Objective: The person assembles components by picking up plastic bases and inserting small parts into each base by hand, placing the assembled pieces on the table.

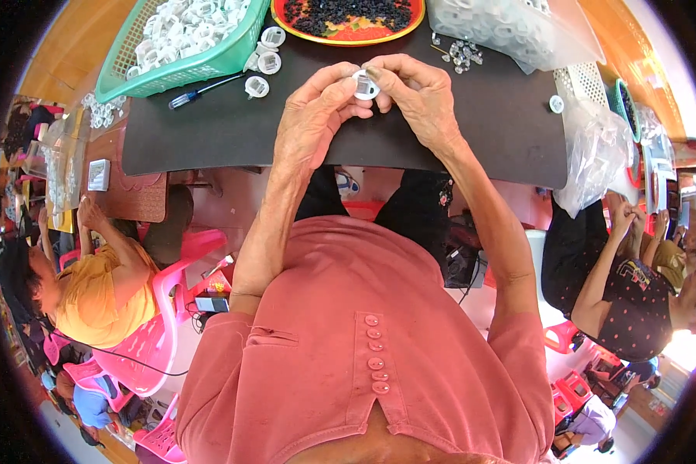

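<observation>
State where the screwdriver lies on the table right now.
In the head view, the screwdriver lies on the dark mat, to the left of the left hand, just below the green basket of white plastic parts.

A dark table [209, 131] carries a green basket [209, 66] of white plastic rings, a red tray [348, 35] of black bits, a screwdriver [201, 91] — and loose white rings [263, 66].

At my eleven o'clock sits a green basket [143, 71] of white parts, a screwdriver [203, 91] beside it; a red tray [348, 35] at twelve.
</observation>
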The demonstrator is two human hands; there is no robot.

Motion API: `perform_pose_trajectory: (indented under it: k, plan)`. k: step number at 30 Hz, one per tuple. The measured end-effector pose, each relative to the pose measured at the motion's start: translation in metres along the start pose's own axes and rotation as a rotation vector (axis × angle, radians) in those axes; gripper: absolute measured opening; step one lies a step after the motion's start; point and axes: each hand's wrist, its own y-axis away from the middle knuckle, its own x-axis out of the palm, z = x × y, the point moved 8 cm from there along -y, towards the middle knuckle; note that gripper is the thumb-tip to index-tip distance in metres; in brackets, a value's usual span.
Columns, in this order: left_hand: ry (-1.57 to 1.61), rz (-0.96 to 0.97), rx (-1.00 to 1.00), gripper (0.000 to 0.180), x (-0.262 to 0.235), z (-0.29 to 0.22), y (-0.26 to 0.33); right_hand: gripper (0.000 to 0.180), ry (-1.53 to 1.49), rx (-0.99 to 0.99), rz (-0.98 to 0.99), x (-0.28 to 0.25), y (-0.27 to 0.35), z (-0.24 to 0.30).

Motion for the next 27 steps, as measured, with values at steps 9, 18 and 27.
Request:
perform_pose_trajectory:
  k: [9, 18, 27]
  plan:
    - [0.134, -0.071, 0.005, 0.027, -0.009, -0.001, -0.003, 0.017, 0.921, -0.464, 0.149, -0.011, -0.088, 0.040]
    - [0.163, -0.093, -0.006, 0.027, -0.010, 0.000, -0.003, 0.014, 1.000, -0.540, 0.410, 0.014, -0.114, 0.024]
    - [0.139, -0.096, -0.002, 0.025, -0.010, -0.001, -0.003, 0.015, 0.969, -0.334, 0.348, -0.002, -0.115, 0.034]
